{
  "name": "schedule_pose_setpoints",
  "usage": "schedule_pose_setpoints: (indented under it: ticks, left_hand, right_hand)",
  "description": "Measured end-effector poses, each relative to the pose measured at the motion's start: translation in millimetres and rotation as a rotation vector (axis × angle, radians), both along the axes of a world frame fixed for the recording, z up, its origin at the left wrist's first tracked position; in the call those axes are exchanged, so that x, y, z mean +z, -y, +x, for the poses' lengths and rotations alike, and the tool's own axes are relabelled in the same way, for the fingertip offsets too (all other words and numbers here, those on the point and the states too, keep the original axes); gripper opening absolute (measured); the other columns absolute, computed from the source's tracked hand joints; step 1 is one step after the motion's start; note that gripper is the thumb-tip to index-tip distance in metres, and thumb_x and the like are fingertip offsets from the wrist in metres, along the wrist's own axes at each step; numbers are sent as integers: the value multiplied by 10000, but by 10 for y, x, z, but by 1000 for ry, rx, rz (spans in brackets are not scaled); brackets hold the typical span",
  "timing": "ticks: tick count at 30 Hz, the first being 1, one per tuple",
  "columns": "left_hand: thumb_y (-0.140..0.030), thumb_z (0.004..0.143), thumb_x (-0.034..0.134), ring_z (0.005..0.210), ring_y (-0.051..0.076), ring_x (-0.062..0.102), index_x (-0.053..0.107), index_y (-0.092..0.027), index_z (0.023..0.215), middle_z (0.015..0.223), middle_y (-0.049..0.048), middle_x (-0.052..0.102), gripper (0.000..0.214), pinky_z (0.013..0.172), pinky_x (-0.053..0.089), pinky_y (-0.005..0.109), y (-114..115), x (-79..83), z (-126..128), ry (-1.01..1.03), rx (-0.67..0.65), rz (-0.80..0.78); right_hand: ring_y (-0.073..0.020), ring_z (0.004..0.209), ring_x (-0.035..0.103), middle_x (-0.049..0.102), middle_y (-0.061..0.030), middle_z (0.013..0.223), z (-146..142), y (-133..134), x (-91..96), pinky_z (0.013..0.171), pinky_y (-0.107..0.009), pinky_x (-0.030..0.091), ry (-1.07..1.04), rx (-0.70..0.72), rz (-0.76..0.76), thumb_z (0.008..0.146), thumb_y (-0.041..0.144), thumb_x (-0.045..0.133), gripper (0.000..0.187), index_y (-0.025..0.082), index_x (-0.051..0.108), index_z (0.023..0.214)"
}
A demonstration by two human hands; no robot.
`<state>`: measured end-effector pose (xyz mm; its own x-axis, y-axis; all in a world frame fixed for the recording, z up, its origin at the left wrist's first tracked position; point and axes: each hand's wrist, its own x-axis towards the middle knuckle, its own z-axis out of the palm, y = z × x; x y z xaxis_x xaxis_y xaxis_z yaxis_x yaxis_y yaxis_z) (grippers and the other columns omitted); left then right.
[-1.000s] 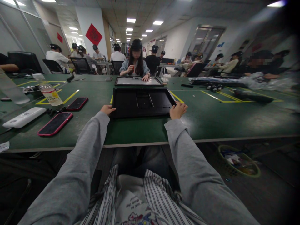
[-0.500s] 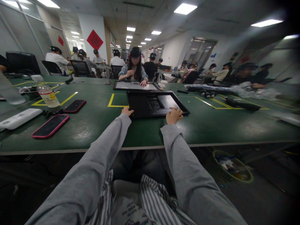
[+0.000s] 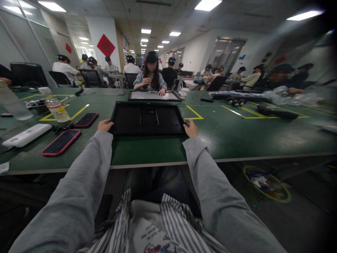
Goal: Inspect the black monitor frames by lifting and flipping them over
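A black monitor back cover (image 3: 126, 117), a shallow rectangular shell with raised rims and a recessed section in its middle, lies on the green table in front of me. My left hand (image 3: 105, 125) is closed on its left edge, thumb over the rim. At the opposite end, my right hand (image 3: 191, 128) grips the right edge in the same way. The undersides of the fingers are hidden by the shell. Just beyond it is a framed grey panel (image 3: 139, 95), with a co-worker's hand (image 3: 162, 92) resting on it.
Left of me are two phones, the nearer one red-rimmed (image 3: 61, 142), a white elongated device (image 3: 27, 135) and a drink bottle (image 3: 58, 109). A power tool (image 3: 276, 112) and plastic wrapping (image 3: 286, 96) lie at the right. Below the table stands a waste basket (image 3: 286, 196).
The back cover has shifted left and been turned square to me. My left hand moved left with its edge; my right hand went from the front rim to the right edge.
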<state>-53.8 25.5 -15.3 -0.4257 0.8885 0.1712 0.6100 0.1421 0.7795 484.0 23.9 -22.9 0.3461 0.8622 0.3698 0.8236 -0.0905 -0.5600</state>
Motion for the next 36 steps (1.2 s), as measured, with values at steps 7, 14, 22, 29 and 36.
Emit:
schedule_pose_setpoints:
  ticks: [7,14,22,29,36]
  left_hand:
    - [-356,834,655,1168,260,656,688,-159,1284,1219,124,721,493,1003,485,332,123,8,25,-178,26,-53]
    - [-366,900,519,1247,331,579,706,-213,1245,1353,128,649,421,1028,449,450,243,91,143,-512,-36,-48]
    - [-424,943,464,1511,310,247,531,-221,1454,1582,102,423,554,1202,134,511,721,566,357,-446,37,451]
    - [-464,944,461,1500,317,274,439,-223,1526,1606,109,380,630,1191,120,479,871,735,445,-439,64,415]
    - [-322,925,471,1421,322,386,619,-283,1351,1443,83,587,453,1142,142,558,676,527,517,-465,54,288]
  right_hand:
    - [-272,1129,647,705,-141,1237,13,-109,-81,1026,-430,469,-1,140,73,902,251,532,508,167,590,1400]
    - [-287,1157,646,690,-128,1290,-23,-64,-32,1030,-458,474,34,106,59,928,261,477,496,195,600,1404]
    - [-281,1291,542,584,-152,1419,-130,171,273,1072,-460,419,93,15,451,1007,307,275,564,170,411,1538]
    - [-297,1350,483,464,-199,1500,-235,415,477,1068,-491,398,113,-88,410,1023,274,198,608,156,168,1619]
    - [-288,1205,590,630,-141,1352,-134,177,203,1022,-427,440,125,-20,224,988,251,334,546,194,436,1522]
